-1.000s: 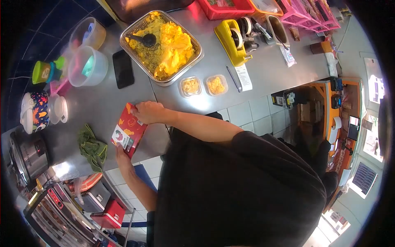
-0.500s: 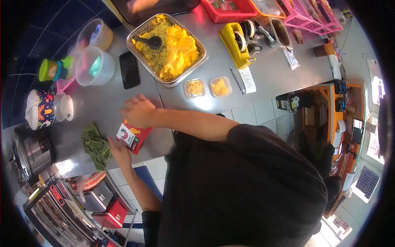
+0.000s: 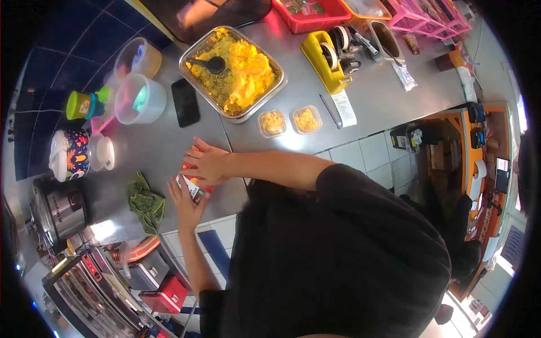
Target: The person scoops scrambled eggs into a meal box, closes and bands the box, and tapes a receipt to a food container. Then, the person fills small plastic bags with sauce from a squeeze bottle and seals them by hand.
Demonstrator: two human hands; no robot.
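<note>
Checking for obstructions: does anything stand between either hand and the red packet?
Nothing visible. The right hand and left hand both lie on the red packet; the green cloth lies to one side, outside both hands' paths.

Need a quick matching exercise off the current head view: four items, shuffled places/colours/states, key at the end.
1. scoop
2. tape dispenser
3. cloth
4. packet

A. green, crumpled on the counter
B. red and white, under the right hand and left hand, both with fingers spread
C. black, in the metal tray with yellow food
D. yellow, close to the pen

Pairs: 1-C, 2-D, 3-A, 4-B
</note>
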